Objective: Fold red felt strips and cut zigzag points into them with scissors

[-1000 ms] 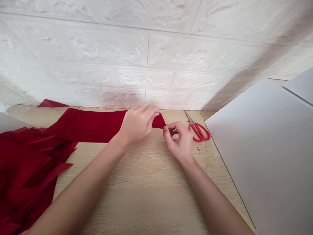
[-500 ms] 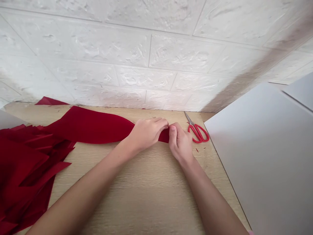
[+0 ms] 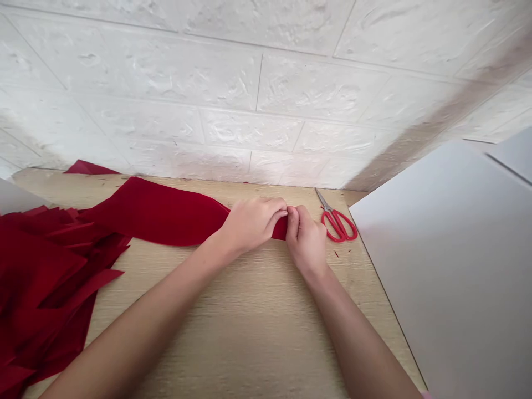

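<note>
Near the far edge of the table (image 3: 236,327), the left hand (image 3: 253,223) and right hand (image 3: 308,239) pinch the right end of a red strip (image 3: 166,213). The step appears to be shaping this end; the next move likely calls for a steady pinch. The strip looks smooth, wide and bowed, its left part reaching the red pile (image 3: 45,271).

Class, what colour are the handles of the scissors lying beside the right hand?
The scissor handles are red, seen best in the head view.

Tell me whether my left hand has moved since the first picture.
Yes: your left hand has shifted right, closer to the red-handled scissors.
</note>
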A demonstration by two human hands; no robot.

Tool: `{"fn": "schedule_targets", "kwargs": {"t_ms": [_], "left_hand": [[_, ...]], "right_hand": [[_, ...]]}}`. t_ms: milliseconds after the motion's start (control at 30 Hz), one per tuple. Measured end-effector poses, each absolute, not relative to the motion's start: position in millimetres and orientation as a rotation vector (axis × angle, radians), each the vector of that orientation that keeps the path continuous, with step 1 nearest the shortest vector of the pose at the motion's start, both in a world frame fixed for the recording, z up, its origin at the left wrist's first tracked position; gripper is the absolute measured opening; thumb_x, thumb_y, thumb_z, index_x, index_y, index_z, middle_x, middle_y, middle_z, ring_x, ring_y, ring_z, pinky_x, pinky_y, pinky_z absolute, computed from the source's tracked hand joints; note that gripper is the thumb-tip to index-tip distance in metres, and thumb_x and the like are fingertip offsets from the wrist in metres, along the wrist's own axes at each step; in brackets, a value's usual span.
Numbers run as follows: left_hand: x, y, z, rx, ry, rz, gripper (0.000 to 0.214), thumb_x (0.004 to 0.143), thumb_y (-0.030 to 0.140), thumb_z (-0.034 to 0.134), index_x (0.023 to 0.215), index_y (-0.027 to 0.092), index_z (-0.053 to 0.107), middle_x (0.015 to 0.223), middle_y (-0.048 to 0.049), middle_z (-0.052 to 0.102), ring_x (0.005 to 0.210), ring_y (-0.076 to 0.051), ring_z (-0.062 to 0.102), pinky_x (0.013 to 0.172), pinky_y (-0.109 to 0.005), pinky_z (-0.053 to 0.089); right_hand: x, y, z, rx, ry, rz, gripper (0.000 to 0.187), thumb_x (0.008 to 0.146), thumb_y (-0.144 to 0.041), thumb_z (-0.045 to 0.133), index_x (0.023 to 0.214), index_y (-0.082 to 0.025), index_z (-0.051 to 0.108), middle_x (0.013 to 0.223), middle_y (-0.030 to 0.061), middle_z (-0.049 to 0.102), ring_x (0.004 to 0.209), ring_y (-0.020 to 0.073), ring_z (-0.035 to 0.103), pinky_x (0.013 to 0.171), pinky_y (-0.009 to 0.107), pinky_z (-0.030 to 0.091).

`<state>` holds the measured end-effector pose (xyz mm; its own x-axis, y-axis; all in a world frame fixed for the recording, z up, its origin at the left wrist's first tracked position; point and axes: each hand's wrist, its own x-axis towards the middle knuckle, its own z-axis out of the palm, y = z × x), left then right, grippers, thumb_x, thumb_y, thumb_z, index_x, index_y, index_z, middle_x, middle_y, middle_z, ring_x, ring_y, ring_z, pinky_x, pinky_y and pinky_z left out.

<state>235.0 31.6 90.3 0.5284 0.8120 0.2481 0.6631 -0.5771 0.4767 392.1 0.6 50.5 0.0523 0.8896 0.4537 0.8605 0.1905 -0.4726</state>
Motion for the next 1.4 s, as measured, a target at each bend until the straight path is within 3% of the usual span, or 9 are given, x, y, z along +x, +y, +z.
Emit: {"fn": "schedule_targets", "kwargs": {"t_ms": [233, 500, 667, 867, 1067, 1267, 1400], "left_hand": [[236.5, 32.6, 89.6, 2.424, 1.276, 0.545, 0.035, 0.105, 0.035, 0.038, 0.097, 0.019, 0.069, 0.092, -0.0055, 0.075, 0.080, -0.021, 0.068, 0.063, -0.029, 0.040], [229.4, 41.0, 89.1, 2.656, 1.442, 0.408, 0.055, 0.105, 0.053, 0.031, 0.088, 0.018, 0.070, 0.067, -0.0073, 0.069, 0.057, -0.021, 0.060, 0.052, -0.030, 0.031], [205.3, 62.8, 87.4, 2.643, 1.617, 0.238, 0.060, 0.103, 0.056, 0.032, 0.075, 0.019, 0.070, 0.065, -0.0087, 0.068, 0.056, -0.023, 0.059, 0.053, -0.030, 0.032], [159.0, 82.9, 94.2, 2.433, 1.733, -0.123, 0.058, 0.100, 0.055, 0.035, 0.071, 0.020, 0.071, 0.081, -0.0112, 0.074, 0.068, -0.025, 0.064, 0.058, -0.030, 0.038], [126.9, 82.2, 90.5, 2.365, 1.875, -0.166, 0.061, 0.095, 0.059, 0.036, 0.066, 0.020, 0.072, 0.075, -0.0140, 0.073, 0.061, -0.026, 0.062, 0.057, -0.033, 0.042], [117.2, 83.0, 81.6, 2.185, 2.076, -0.152, 0.067, 0.098, 0.059, 0.022, 0.092, 0.019, 0.076, 0.097, -0.0178, 0.075, 0.088, -0.038, 0.067, 0.071, -0.044, 0.047], [101.4, 82.4, 78.8, 2.185, 2.192, -0.121, 0.076, 0.098, 0.066, 0.011, 0.100, 0.024, 0.075, 0.089, -0.0113, 0.072, 0.090, -0.037, 0.063, 0.078, -0.048, 0.046]], "right_hand": [[391.3, 1.8, 52.9, -1.632, -1.722, 0.134, 0.053, 0.106, -0.050, 0.027, 0.076, -0.021, 0.059, 0.059, 0.0029, 0.059, 0.047, 0.0150, 0.045, 0.051, 0.029, 0.028], [394.8, 2.2, 59.6, -1.623, -1.555, 0.168, 0.051, 0.105, -0.057, 0.029, 0.067, -0.025, 0.045, 0.057, 0.0000, 0.053, 0.048, 0.0149, 0.040, 0.052, 0.031, 0.026], [416.6, 12.0, 55.6, -1.705, -1.440, 0.225, 0.053, 0.102, -0.061, 0.030, 0.062, -0.026, 0.037, 0.054, 0.0007, 0.052, 0.048, 0.0161, 0.039, 0.050, 0.031, 0.027], [426.1, 21.5, 38.1, -1.821, -1.580, 0.101, 0.062, 0.103, -0.061, 0.026, 0.060, -0.025, 0.054, 0.056, 0.0077, 0.062, 0.049, 0.0207, 0.048, 0.052, 0.034, 0.030], [399.0, 18.8, 31.6, -2.015, -1.770, -0.009, 0.058, 0.107, -0.045, 0.029, 0.077, -0.020, 0.072, 0.057, 0.0098, 0.066, 0.051, 0.0228, 0.060, 0.053, 0.033, 0.037], [383.0, 17.5, 44.6, -2.212, -1.779, 0.102, 0.042, 0.105, -0.036, 0.042, 0.091, -0.015, 0.076, 0.073, 0.0179, 0.074, 0.068, 0.0297, 0.073, 0.066, 0.038, 0.048], [384.7, 17.2, 48.3, -2.270, -1.869, 0.047, 0.044, 0.106, -0.033, 0.038, 0.098, -0.012, 0.076, 0.077, 0.0210, 0.075, 0.071, 0.0317, 0.075, 0.064, 0.038, 0.049]]}}
